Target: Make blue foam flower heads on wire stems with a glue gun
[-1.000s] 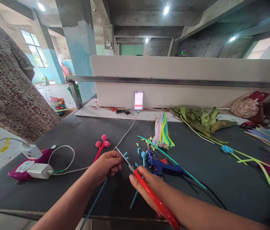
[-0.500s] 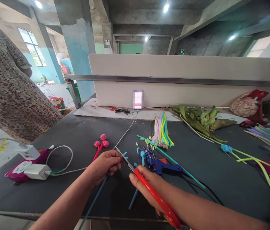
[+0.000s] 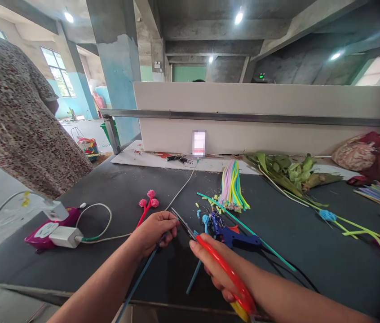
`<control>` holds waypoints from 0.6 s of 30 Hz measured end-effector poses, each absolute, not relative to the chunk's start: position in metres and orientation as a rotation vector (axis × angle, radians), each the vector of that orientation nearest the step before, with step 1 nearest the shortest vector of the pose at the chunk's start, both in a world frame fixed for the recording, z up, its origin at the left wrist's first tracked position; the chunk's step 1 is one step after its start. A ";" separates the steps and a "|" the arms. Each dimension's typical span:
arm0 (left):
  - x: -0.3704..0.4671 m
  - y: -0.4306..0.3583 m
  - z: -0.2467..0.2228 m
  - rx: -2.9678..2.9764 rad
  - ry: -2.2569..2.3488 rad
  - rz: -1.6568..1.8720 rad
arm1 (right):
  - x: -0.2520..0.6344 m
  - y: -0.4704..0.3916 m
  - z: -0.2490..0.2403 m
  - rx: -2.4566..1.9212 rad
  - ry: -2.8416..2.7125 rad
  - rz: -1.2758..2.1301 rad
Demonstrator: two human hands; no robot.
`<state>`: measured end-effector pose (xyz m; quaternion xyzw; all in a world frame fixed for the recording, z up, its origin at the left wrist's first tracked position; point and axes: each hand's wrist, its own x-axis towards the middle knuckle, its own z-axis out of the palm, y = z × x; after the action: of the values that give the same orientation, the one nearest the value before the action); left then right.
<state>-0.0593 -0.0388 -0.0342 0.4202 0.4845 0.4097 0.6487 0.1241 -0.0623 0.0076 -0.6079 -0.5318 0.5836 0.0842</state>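
My left hand (image 3: pixel 158 231) is closed in a pinch on a thin blue pipe cleaner (image 3: pixel 138 280), whose long end trails down toward the table's front edge. In my right hand (image 3: pixel 215 258) is a pair of scissors (image 3: pixel 233 280) with red handles. Their blades point up and left, just right of my left fingertips, and look slightly apart. Behind my right hand lies a blue glue gun (image 3: pixel 232 235). Next to it are a small blue fuzzy piece (image 3: pixel 205 220) and a short blue stem (image 3: pixel 194 278).
A bundle of coloured pipe cleaners (image 3: pixel 233 186) lies near a green one (image 3: pixel 264 246). Left are a pink fuzzy flower stem (image 3: pixel 146 208) and a power strip (image 3: pixel 37 237) with cables. Leaves (image 3: pixel 298 172) lie at back right. A person in a patterned garment (image 3: pixel 24 107) stands left.
The scissors have drawn slightly right, away from my left fingertips. Light-blue ends that stuck out past those fingers no longer show. The whole view has shifted a little.
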 end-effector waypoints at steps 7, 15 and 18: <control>-0.065 -0.044 -0.032 0.872 1.045 1.029 | 0.133 -0.061 0.014 -1.786 -1.539 1.815; -0.063 -0.046 -0.032 0.877 1.019 1.052 | 0.127 -0.059 0.009 -1.849 -1.691 1.813; -0.065 -0.045 -0.033 0.880 1.043 1.051 | 0.125 -0.061 0.006 -1.935 -1.775 1.704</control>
<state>-0.0648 -0.0450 -0.0325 0.3874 0.4596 0.4629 0.6515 0.1248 -0.0610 0.0063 -0.6182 -0.5670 0.5443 0.0056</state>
